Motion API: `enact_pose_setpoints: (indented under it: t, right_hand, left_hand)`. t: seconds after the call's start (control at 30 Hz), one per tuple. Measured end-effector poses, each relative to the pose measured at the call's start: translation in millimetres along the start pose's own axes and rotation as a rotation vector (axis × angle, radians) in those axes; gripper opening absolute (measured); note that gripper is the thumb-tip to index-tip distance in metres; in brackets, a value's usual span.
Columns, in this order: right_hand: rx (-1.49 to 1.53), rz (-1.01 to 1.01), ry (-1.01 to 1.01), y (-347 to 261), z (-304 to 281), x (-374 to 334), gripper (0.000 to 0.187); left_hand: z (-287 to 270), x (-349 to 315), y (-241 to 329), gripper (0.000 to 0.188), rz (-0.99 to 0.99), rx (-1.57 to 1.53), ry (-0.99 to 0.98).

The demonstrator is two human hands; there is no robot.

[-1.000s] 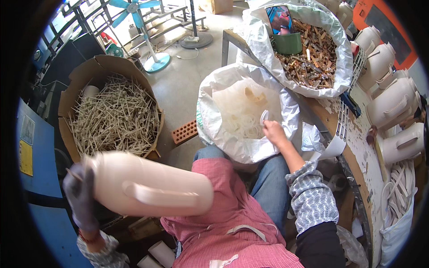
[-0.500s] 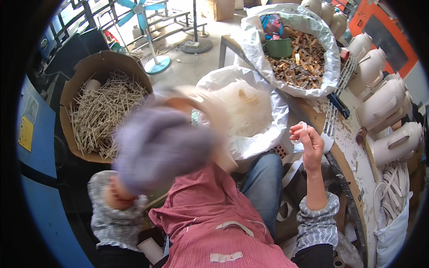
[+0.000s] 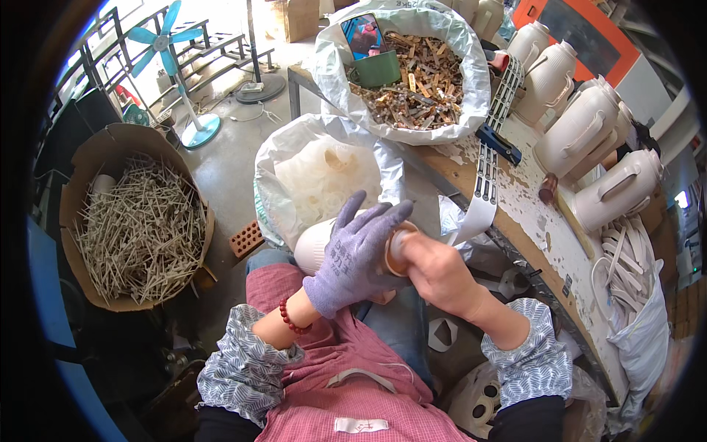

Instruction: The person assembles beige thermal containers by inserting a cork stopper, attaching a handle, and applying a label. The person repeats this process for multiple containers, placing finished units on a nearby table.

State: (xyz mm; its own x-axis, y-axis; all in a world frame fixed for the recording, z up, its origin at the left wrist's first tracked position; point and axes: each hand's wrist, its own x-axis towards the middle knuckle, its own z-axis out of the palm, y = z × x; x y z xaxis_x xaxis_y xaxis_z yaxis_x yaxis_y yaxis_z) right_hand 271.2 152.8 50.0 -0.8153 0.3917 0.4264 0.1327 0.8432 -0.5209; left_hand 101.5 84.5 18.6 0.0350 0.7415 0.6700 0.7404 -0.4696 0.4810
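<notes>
My left hand (image 3: 357, 254), in a purple knit glove, is wrapped over a pale cream ribbed cylinder (image 3: 313, 247), which looks like a thermos jug body. It lies tilted above my lap, its open end toward the right. My bare right hand (image 3: 442, 276) is closed at that open end, fingertips at the mouth. Between them is a whitish translucent ring (image 3: 400, 239), partly hidden by the fingers.
Ahead stands a white bag (image 3: 324, 169) with a translucent liner. A carton (image 3: 199, 221) of thin sticks is at left. On the bench (image 3: 545, 243) are a sack (image 3: 331, 88) of metal strips, a phone (image 3: 363, 37), a blue-handled tool (image 3: 499, 145) and several cream jugs (image 3: 578, 132).
The cream cylinder and my left hand, blurred before, have come to the middle. My right hand has moved left with the ring to the cylinder's mouth. The view has turned right.
</notes>
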Motion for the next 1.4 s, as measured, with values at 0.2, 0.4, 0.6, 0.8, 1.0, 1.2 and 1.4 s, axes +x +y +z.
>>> enact_pose_setpoints:
  t: [0.2,0.4,0.6,0.8,1.0,1.2,1.4]
  right_hand:
    - [-0.200,-0.025,-0.085,2.5,14.6,0.0,0.011]
    - [-0.247,-0.030,-0.114,0.4,17.7,4.0,0.005]
    - [0.073,0.132,-0.654,-10.1,-15.4,20.5,0.016]
    - [0.253,-0.013,0.066,40.5,-56.0,99.8,0.017]
    - [-0.458,0.361,0.343,231.5,-64.9,204.9,0.021]
    - [-0.719,0.420,0.178,290.2,-49.6,249.6,0.023]
    - [-0.667,0.464,0.175,271.5,-56.2,233.0,0.021]
  left_hand:
    - [4.4,-8.1,-0.9,0.090,-0.003,-0.073,0.004]
    - [2.6,-12.0,-0.9,0.084,0.022,-0.072,-0.013]
    - [-1.9,-22.0,3.9,0.079,0.112,-0.065,-0.024]
    - [-98.0,-43.4,18.1,0.080,-0.333,-0.309,0.506]
    - [-149.6,-211.7,-41.1,0.070,-1.084,-0.726,0.448]
    - [-162.3,-128.3,-21.8,0.078,-0.971,-0.602,-0.291]
    - [-101.2,-92.2,-3.0,0.068,-0.288,-0.354,-0.587]
